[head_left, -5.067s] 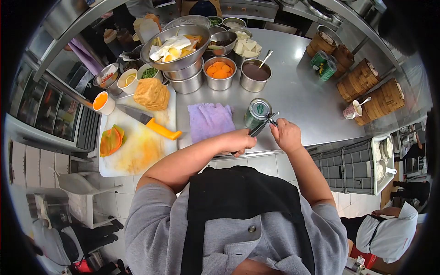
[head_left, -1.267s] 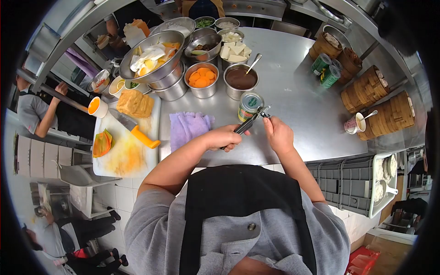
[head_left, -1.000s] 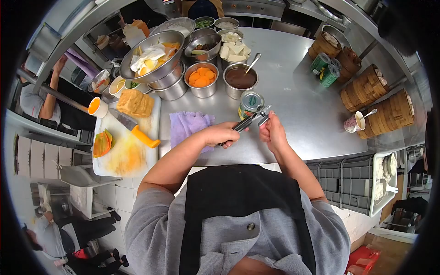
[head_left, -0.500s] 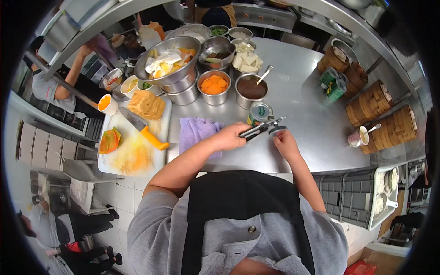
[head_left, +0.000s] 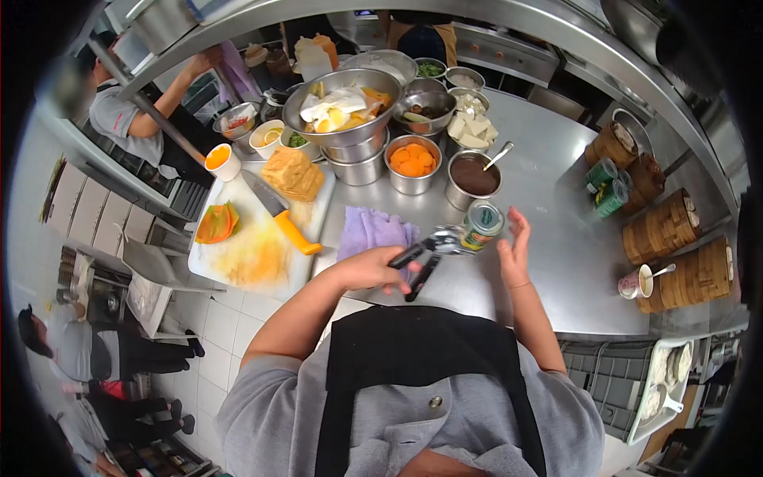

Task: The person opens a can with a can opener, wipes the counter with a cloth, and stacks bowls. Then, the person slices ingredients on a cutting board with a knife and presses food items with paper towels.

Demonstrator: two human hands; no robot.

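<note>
My left hand (head_left: 377, 269) holds a can opener (head_left: 427, 253) by its black handles, which are spread apart. Its metal head lies beside a labelled can (head_left: 483, 223) standing on the steel table; whether the two touch I cannot tell. To the right of the can, my right hand (head_left: 515, 248) is raised with its fingers apart and nothing in it. A folded purple cloth (head_left: 373, 230) lies behind my left hand. Behind the can stands a pot of dark sauce (head_left: 474, 176) with a spoon in it.
A white cutting board (head_left: 262, 258) at the left bears a yellow-handled knife (head_left: 288, 221) and a block of bread (head_left: 292, 172). Steel bowls of food (head_left: 412, 160) stand at the back. Cans (head_left: 612, 198), bamboo steamers (head_left: 660, 226) and a paper cup (head_left: 636, 282) are at the right. A co-worker (head_left: 147, 115) stands behind at the left.
My right hand has let go of the can opener and opened. In my left hand, the opener's handles have spread and its head has dropped beside the can. The camera view has shifted.
</note>
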